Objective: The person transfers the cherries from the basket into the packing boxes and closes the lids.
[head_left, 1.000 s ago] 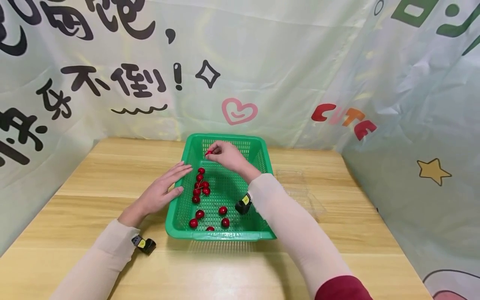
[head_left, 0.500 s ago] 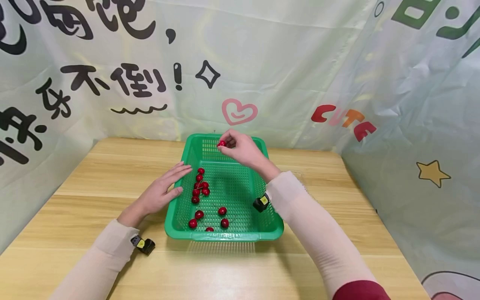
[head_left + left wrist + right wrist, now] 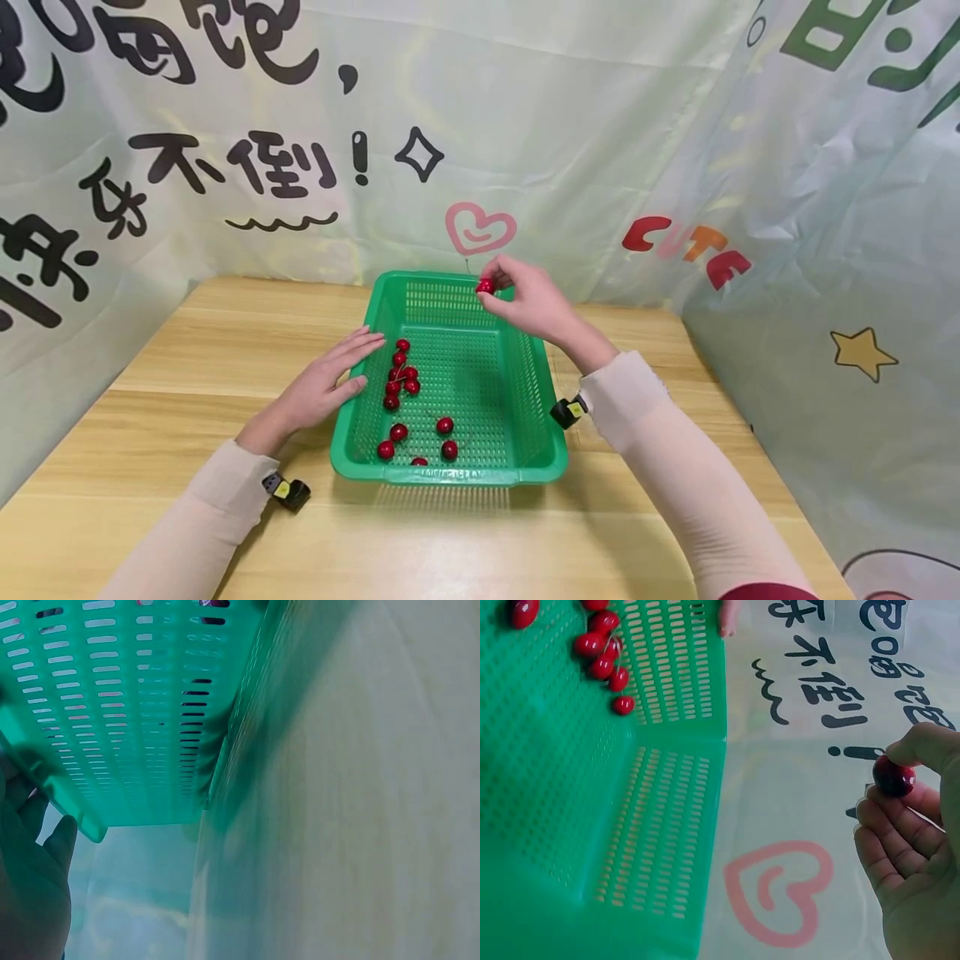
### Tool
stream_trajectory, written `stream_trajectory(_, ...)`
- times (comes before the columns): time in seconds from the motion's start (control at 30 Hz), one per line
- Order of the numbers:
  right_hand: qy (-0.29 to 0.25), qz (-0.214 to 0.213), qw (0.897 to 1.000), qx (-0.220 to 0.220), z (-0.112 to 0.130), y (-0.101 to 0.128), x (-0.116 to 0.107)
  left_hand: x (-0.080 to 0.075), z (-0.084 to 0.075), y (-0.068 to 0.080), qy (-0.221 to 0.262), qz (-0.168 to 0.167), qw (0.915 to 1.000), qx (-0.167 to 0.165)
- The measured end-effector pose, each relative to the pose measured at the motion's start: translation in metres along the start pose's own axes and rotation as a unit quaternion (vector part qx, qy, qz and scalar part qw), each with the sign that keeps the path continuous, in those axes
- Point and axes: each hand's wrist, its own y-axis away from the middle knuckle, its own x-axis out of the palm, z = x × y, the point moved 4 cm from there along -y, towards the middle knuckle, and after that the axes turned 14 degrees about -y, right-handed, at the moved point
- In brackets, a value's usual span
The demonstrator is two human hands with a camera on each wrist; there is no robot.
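In the head view, my right hand pinches a dark red cherry above the far right corner of the green plastic basket. The right wrist view shows that cherry between thumb and forefinger of my right hand, with the other fingers loosely bent below it. My left hand lies with fairly straight fingers against the basket's left rim. Several cherries form a cluster along the left side of the basket floor. A few more cherries are scattered near its front end.
The basket stands on a light wooden table. A printed cloth hangs behind and beside the table. In the left wrist view, the basket's slotted wall rises beside the tabletop.
My right hand has lifted the cherry out of the basket's far end and carried it to the right. The left hand stays on the rim, and the other cherries have not visibly moved.
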Motion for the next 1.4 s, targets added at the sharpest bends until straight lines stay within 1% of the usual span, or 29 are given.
stream_trajectory(0.13,0.047,-0.005,0.998,-0.038,0.000,0.012,-0.010,0.001,0.000,0.000,0.005,0.002,1.0000,-0.002)
stream_trajectory(0.23,0.073,-0.006,0.996,-0.046,0.000,0.022,-0.017,0.001,0.000,0.000,0.005,0.003,1.0000,-0.002)
stream_trajectory(0.4,0.093,-0.016,0.994,-0.060,-0.002,0.037,-0.027,0.001,0.000,0.000,0.005,0.002,1.0000,-0.002)
stream_trajectory(0.6,0.114,-0.042,0.990,-0.075,-0.011,0.056,-0.036,0.001,0.000,0.000,0.004,0.000,1.0000,0.003)
stream_trajectory(0.7,0.135,-0.056,0.985,-0.090,-0.014,0.065,-0.041,0.001,0.000,0.000,0.003,0.000,1.0000,0.004)
stream_trajectory(0.87,0.178,-0.071,0.974,-0.123,-0.021,0.079,-0.046,0.000,0.000,0.000,0.003,-0.001,1.0000,0.003)
stream_trajectory(0.97,0.183,-0.075,0.972,-0.126,-0.027,0.088,-0.046,0.000,-0.001,-0.001,0.004,-0.002,1.0000,0.004)
stream_trajectory(1.2,0.179,-0.086,0.972,-0.123,-0.049,0.109,-0.045,0.001,0.000,-0.001,0.005,-0.003,1.0000,0.005)
stream_trajectory(1.3,0.175,-0.091,0.974,-0.113,-0.060,0.118,-0.044,0.000,-0.001,-0.001,0.004,-0.003,1.0000,0.004)
stream_trajectory(1.4,0.172,-0.096,0.976,-0.089,-0.071,0.128,-0.043,0.000,-0.001,0.000,0.003,-0.003,1.0000,0.003)
